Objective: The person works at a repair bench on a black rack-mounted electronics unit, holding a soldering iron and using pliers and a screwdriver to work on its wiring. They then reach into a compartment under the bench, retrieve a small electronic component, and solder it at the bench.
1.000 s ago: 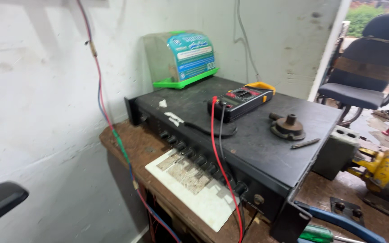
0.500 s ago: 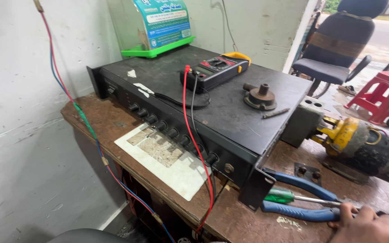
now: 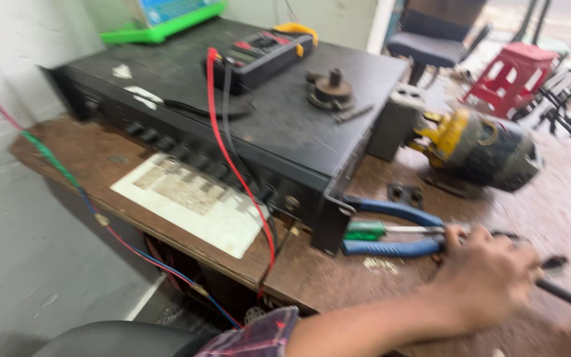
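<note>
Currently, bench (image 3: 338, 277) carries a black amplifier (image 3: 285, 125), lid on, a multimeter (image 3: 262, 56) resting on top with red lead (image 3: 232, 158) trailing over the near edge. Motor (image 3: 490, 149) lies far right. Right hand (image 3: 487, 277) reaches over the blue-handled pliers (image 3: 391, 228) and green screwdriver (image 3: 368, 231) at near right; motion blur, cannot tell whether its grip has closed. Left hand unseen. No tool lifted yet.

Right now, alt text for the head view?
A hand reaches over blue-handled pliers and a green-handled screwdriver on a worn wooden bench. Beside them sits a black amplifier with a multimeter on top, its red lead trailing down.
</note>
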